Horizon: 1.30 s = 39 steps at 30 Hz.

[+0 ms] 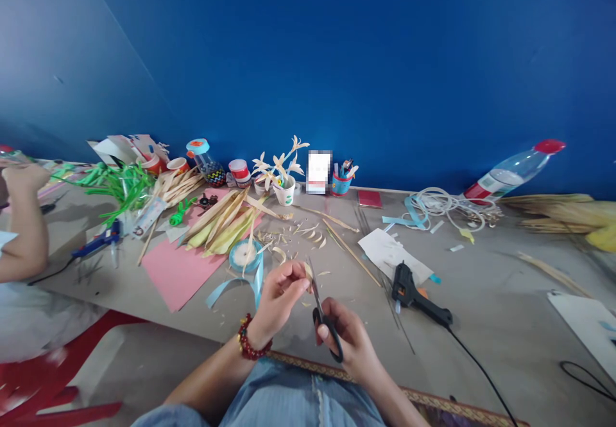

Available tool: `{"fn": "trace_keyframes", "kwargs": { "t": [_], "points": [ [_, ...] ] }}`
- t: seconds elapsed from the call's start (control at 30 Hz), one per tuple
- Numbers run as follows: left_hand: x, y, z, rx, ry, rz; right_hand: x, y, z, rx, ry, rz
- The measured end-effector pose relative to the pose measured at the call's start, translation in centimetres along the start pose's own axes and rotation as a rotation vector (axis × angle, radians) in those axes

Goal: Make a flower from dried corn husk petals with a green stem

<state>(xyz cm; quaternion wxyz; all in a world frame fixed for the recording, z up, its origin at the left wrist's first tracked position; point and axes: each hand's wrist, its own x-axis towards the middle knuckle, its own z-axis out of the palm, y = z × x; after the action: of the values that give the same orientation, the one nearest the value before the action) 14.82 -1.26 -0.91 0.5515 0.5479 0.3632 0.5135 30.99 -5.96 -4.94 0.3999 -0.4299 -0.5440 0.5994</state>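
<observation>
My right hand (349,340) is closed round the black handles of a pair of scissors (316,295), whose blades point up and away from me. Right by the blades, my left hand (283,295) pinches a small pale piece of corn husk (308,270) between thumb and fingers. A red beaded bracelet circles that wrist. Curled husk scraps (315,237) lie scattered on the table just beyond both hands. To the left are a roll of light blue ribbon (238,257) with a loose tail, and a bundle of dried corn husks (216,228) partly on pink paper (178,276).
A black glue gun (414,292) lies at the right, its cord running toward me. Husk flowers stand in a white cup (285,192) near the blue wall. A plastic bottle (513,173) leans at the right. Another person's arm (24,221) reaches in at the far left.
</observation>
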Motion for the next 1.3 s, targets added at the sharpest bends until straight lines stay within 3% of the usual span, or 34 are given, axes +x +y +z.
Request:
{"fn": "trace_keyframes", "kwargs": {
  "t": [0.9, 1.3],
  "points": [
    [-0.41, -0.27, 0.06, 0.008, 0.036, -0.017, -0.24, 0.51, 0.32, 0.02, 0.004, -0.024],
    [-0.58, 0.16, 0.25, 0.104, 0.058, -0.01, -0.5, 0.47, 0.17, -0.208, 0.083, -0.044]
  ]
}}
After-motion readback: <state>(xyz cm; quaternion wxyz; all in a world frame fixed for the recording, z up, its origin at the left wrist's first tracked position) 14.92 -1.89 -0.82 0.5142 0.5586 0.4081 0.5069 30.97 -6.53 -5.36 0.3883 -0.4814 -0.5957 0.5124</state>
